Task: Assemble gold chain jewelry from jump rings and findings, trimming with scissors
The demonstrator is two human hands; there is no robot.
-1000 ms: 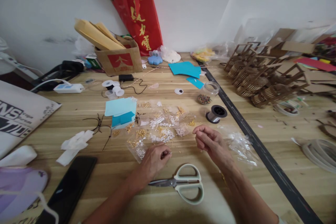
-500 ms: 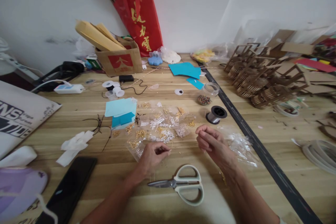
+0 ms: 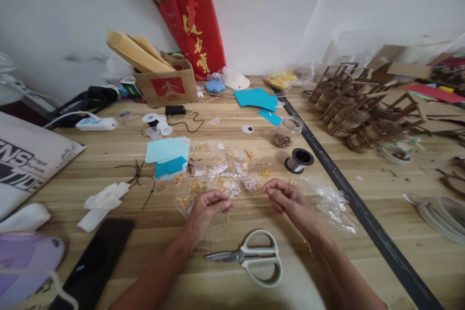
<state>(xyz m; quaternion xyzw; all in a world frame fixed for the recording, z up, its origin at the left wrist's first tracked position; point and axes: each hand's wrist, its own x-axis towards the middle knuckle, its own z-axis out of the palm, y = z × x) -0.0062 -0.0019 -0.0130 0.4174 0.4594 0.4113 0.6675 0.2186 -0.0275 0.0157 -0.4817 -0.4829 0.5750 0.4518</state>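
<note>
My left hand is closed in a pinch at the near edge of the bead packets. A small gold-coloured piece hangs just under its fingertips. Across a short gap, my right hand is also pinched; whatever sits between its fingertips is too fine to make out. Clear plastic packets of gold, silver and white beads or findings lie beyond the hands. Nearer to me, scissors with pale handles rest on the wooden table, blades pointing left. A spool of clear or silvery line stands beyond my right hand.
To the left are a black phone, white tissue and blue paper sheets. A jar of beads stands behind the spool. Crumpled plastic bags lie right, with small brown woven baskets beyond a dark strip.
My right hand has shifted left, closer to my left hand. My left hand has risen slightly, and the gold-coloured piece now shows below its fingertips. The scissors stay put.
</note>
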